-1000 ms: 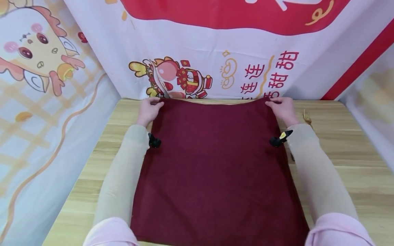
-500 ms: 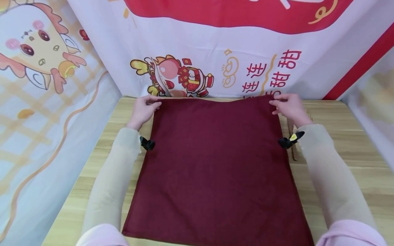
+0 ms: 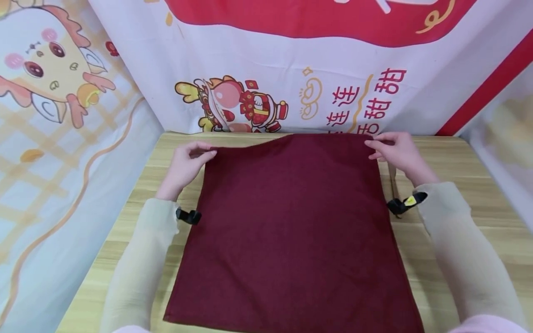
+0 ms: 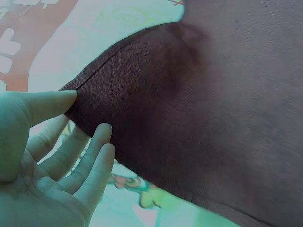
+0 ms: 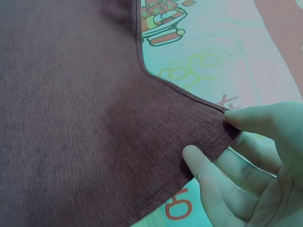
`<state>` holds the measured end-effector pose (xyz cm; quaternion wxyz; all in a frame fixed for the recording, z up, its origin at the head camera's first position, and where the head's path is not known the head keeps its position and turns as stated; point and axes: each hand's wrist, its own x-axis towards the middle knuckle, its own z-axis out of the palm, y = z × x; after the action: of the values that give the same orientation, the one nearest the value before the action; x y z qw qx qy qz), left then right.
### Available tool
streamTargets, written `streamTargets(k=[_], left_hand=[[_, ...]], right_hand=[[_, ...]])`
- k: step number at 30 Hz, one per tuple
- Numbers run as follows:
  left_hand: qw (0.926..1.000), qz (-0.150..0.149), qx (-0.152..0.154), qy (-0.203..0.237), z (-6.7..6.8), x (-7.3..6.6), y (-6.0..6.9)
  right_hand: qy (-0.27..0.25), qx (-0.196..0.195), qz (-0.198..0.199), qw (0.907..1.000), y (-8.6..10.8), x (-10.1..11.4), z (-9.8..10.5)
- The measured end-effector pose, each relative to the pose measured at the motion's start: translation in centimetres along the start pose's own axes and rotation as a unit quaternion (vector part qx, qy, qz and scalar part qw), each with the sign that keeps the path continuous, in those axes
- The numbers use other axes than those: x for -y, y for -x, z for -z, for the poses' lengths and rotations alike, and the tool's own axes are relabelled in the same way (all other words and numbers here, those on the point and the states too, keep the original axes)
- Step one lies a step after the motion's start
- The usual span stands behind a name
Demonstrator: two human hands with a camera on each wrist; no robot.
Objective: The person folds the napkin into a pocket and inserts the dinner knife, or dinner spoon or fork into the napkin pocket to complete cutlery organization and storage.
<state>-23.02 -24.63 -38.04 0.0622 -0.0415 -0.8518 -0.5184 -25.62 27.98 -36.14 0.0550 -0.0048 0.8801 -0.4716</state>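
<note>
A dark red cloth, roughly square, spreads over the wooden table in the head view. My left hand pinches its far left corner between thumb and fingers; the left wrist view shows the thumb on top of the cloth at that corner. At the far right corner, my right hand pinches the fabric in the same way. In the right wrist view the cloth stretches from the thumb and fingers, its hem curving between the corners. The far edge is uneven, lower on the left.
Under the cloth lies a light wooden table. A thin, partly hidden utensil lies beside the cloth's right edge. A printed white and red backdrop stands behind the table, and a patterned sheet hangs at the left.
My left hand has drawn its corner of the cloth toward me and slightly left. The right hand has shifted right and then a little nearer. The fork seen earlier at right is now hidden.
</note>
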Motion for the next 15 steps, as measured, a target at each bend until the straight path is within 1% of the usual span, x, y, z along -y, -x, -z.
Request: streamTargets(k=[3, 7, 11, 15], left_hand=[[0.9998, 0.015, 0.007, 0.010, 0.2, 1.2, 1.1], [0.9981, 0.033, 0.012, 0.051, 0.2, 2.3, 2.0], [0.9964, 0.029, 0.006, 0.080, 0.2, 2.8, 2.4], [0.9940, 0.021, -0.013, 0.106, 0.4, 3.1, 2.2]], right_hand=[[0.014, -0.013, 0.003, 0.9998, 0.6, -0.6, 0.4], [0.022, -0.039, -0.003, 0.9990, 1.4, -1.8, 1.1], [0.016, -0.057, -0.008, 0.9982, 2.3, -3.1, 1.7], [-0.007, -0.056, -0.008, 0.9984, 2.9, -4.2, 2.3]])
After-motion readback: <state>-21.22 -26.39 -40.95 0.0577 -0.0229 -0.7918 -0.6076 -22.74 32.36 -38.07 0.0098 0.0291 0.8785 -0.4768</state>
